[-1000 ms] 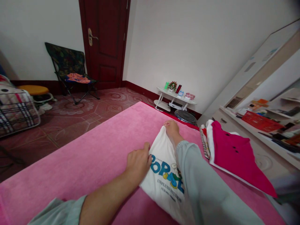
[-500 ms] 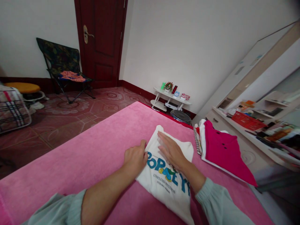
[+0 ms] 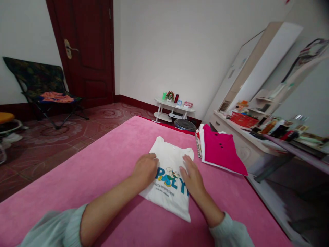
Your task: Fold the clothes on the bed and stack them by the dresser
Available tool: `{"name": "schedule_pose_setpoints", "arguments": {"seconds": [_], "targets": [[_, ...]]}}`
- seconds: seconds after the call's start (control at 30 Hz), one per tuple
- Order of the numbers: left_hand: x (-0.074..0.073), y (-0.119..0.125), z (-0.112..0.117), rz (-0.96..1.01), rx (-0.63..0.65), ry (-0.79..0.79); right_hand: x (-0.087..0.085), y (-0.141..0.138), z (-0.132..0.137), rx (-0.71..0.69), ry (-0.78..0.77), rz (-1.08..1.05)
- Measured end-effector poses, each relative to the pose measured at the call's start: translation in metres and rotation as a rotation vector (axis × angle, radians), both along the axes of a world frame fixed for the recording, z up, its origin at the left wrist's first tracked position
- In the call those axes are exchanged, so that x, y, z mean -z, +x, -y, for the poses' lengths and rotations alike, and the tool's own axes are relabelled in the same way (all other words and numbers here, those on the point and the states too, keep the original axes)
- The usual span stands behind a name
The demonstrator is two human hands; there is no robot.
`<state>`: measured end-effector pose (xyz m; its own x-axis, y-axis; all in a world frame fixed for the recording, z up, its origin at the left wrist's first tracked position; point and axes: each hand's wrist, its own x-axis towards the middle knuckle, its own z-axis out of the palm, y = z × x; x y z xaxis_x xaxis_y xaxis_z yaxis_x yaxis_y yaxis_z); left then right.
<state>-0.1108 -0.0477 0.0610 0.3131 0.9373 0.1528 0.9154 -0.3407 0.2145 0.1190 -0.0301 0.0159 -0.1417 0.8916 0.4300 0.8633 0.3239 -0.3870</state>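
A folded white T-shirt (image 3: 168,202) with a colourful cartoon print and blue letters lies on the pink bed cover (image 3: 108,157). My left hand (image 3: 146,170) is at the shirt's left edge, its fingers curled and closed on the cloth; the fingertips are partly hidden. Along the right edge rests my right hand (image 3: 193,178), open, with fingers apart and stretched over the fabric. Both hands cover parts of the print.
Right of the shirt lies a stack of folded clothes, a magenta garment (image 3: 223,147) on top. Beyond are a dresser (image 3: 231,132) with a red basket (image 3: 244,119) and bottles, a small white stand (image 3: 174,104), and a folding chair (image 3: 48,91) near a dark red door (image 3: 87,51).
My right hand has slid from the upper middle of the shirt to its right edge. The shirt's trailing lower corner now lies flatter and squarer. The view has turned right.
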Motion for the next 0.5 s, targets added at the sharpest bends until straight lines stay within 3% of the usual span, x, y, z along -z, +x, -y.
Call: {"name": "schedule_pose_setpoints", "arguments": {"seconds": [0.07, 0.13, 0.3, 0.5], "targets": [[0.005, 0.015, -0.007, 0.030, 0.135, -0.058, 0.008, -0.012, 0.008, -0.073, -0.070, 0.111], [0.016, 0.024, -0.021, 0.030, 0.173, -0.082, 0.013, -0.017, 0.006, -0.103, -0.132, 0.190], [0.040, 0.022, -0.068, -0.021, 0.120, -0.059, 0.016, 0.005, -0.028, 0.034, -0.196, 0.261], [0.051, 0.017, -0.111, -0.043, 0.029, -0.044, 0.019, 0.032, -0.071, 0.163, -0.211, 0.292]]}}
